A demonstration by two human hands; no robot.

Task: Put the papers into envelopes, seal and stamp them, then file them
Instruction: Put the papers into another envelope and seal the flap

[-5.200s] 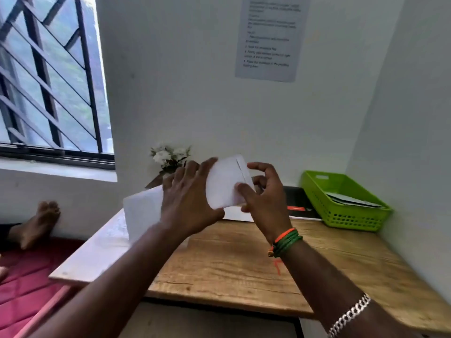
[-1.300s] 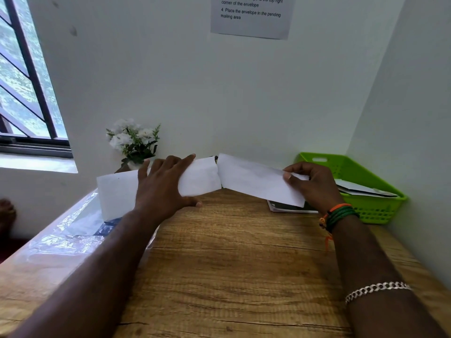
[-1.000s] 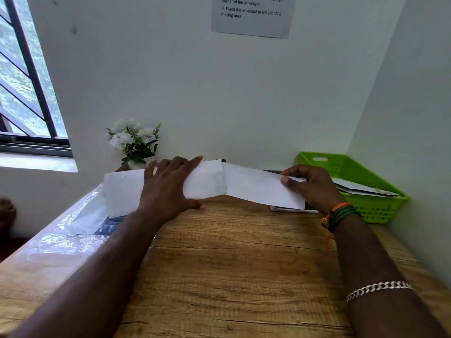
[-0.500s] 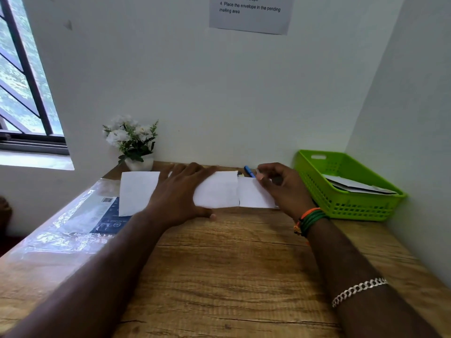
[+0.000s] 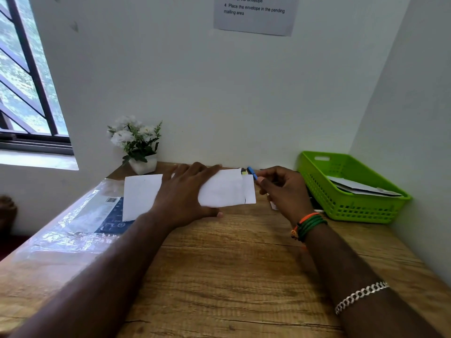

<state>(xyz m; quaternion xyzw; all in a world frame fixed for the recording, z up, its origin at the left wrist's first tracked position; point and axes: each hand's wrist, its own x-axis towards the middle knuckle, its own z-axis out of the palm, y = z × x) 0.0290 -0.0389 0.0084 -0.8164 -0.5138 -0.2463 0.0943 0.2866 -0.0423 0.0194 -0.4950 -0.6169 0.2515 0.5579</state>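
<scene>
Envelope [image 5: 220, 191] lies flat on the desk [image 5: 219, 264] under my left hand [image 5: 185, 193], whose fingers are spread straight across it. A second ago the paper [image 5: 249, 189] stuck far out toward my right hand [image 5: 283, 189]; now only a short strip shows just left of those fingers, so I judge insertion nearly done, sealing next. My right fingers are curled, but whether they pinch the paper's edge I cannot tell. Something blue [image 5: 252, 173] behind them is mostly hidden.
</scene>
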